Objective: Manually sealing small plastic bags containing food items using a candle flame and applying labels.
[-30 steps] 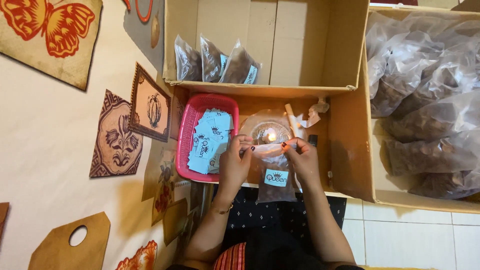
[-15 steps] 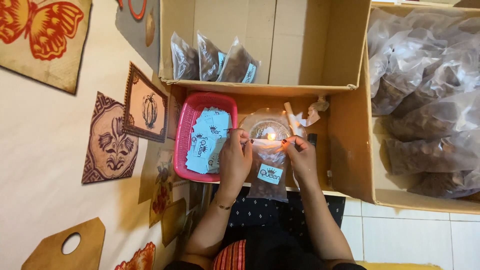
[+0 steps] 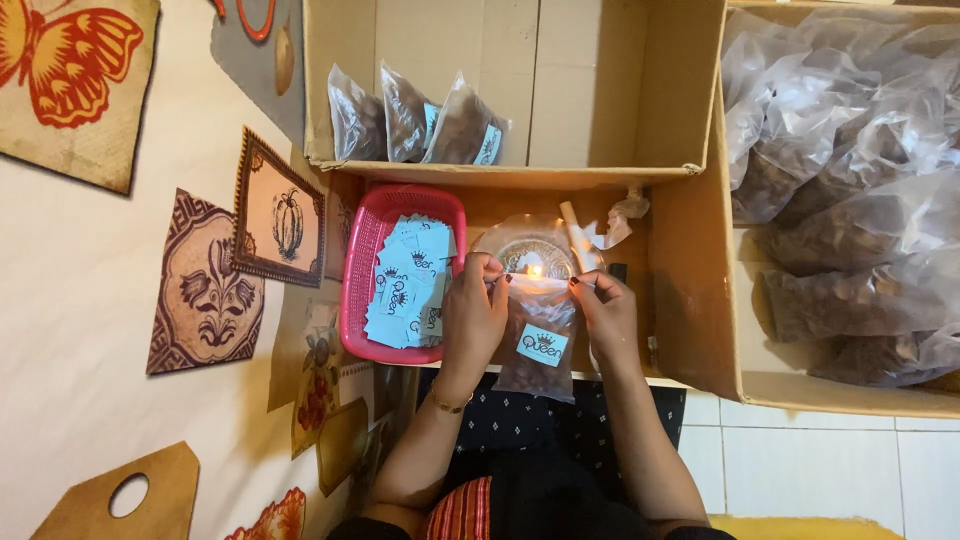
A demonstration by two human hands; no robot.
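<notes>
Head view: left hand (image 3: 472, 318) and right hand (image 3: 606, 316) pinch small clear labelled plastic pouch (image 3: 535, 340) over lit candle flame (image 3: 534, 270); lingering risks melting through or singed fingertips.

A pink plastic basket (image 3: 360, 262) of light blue paper labels (image 3: 405, 285) serves as the landmark. Above it stands an open cardboard box (image 3: 600, 90) holding three filled clear bags (image 3: 415, 120), and far to its right a second carton (image 3: 700, 240) is heaped with large clear sacks (image 3: 850, 190). Left of it lie a pumpkin picture (image 3: 280, 215), an ornamental tile (image 3: 205, 290) and a butterfly picture (image 3: 75, 60).
</notes>
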